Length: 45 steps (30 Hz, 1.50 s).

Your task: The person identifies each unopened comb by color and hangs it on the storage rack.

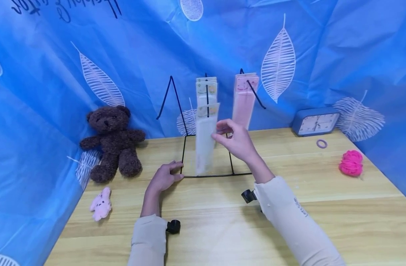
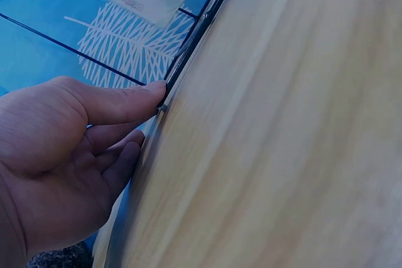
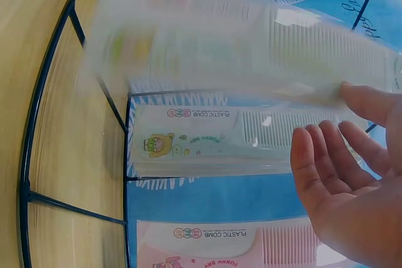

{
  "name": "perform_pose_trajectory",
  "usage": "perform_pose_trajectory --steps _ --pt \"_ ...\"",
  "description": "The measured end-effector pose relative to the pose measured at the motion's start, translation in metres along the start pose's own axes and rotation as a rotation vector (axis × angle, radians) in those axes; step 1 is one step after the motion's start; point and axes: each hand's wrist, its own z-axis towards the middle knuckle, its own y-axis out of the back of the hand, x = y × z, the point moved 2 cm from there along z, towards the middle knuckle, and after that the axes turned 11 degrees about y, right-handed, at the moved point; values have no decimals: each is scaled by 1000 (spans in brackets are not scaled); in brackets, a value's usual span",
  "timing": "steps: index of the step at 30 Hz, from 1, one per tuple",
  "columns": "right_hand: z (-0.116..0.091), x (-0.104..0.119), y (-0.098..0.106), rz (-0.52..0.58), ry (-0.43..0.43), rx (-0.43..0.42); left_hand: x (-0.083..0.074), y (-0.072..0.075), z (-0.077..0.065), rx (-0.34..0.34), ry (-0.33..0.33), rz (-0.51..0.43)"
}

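Observation:
A black wire display rack point(image 1: 207, 176) stands on the table. My left hand point(image 1: 164, 176) holds its front left corner, with the thumb point(image 2: 154, 94) against the wire. Clear packets, marked as plastic combs, hang from the rack's hooks. The front pale green comb packet point(image 1: 206, 144) hangs at the hook's outer end and is blurred in the right wrist view. My right hand point(image 1: 237, 142) is at its right edge, thumb tip touching the edge and the other fingers apart from it. Behind hang more green comb packets point(image 3: 188, 139); pink comb packets point(image 1: 244, 101) hang to the right.
A brown teddy bear point(image 1: 113, 144) sits at the left, with a small pink plush toy point(image 1: 101, 204) in front. To the right are a blue clock point(image 1: 316, 121), a purple ring point(image 1: 321, 143) and a bright pink bundle point(image 1: 351, 163). A blue printed cloth point(image 1: 222, 37) hangs behind.

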Motion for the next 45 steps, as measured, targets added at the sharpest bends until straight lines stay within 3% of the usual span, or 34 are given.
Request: perform_pose_trajectory --steps 10,23,39,45 --pt "6 -2 4 1 -1 9 -3 0 -1 3 16 6" --pt "23 -18 2 53 -95 46 -3 -1 -1 3 23 8" --pt "49 -26 3 51 -184 27 -1 0 0 -4 10 13" --pt "53 -31 3 104 -221 19 -1 0 0 -5 11 21"
